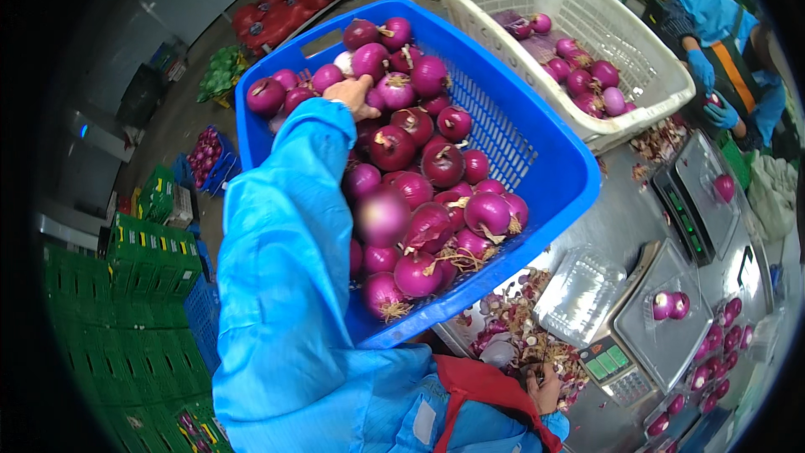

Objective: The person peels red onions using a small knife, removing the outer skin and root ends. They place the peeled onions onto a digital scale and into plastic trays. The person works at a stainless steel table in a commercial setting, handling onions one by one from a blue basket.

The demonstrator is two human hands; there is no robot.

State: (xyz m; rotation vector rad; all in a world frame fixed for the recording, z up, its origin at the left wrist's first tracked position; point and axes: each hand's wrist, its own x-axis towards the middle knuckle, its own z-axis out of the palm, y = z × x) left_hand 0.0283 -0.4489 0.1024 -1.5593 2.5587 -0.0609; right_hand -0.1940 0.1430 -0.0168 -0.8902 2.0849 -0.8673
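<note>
My left hand (353, 98) reaches into a blue plastic crate (534, 157) heaped with red onions (393, 148). Its fingers rest among the onions at the far left part of the heap, around a small onion (375, 99); whether they grip it is unclear. Low in the view, my right hand (546, 387) is closed around a small dark tool (538, 376), possibly a knife, mostly hidden by the fingers. Beside that hand lies a pile of onion skins and trimmings (525, 321) on the metal table (582, 226).
A white crate (654, 100) holds more onions. On the right are digital scales (657, 321), a clear plastic tray (582, 296) and packed onions (714, 352). A gloved co-worker (723, 75) holds an onion. Green crates (132, 321) stack at left; red sacks (295, 0) lie behind.
</note>
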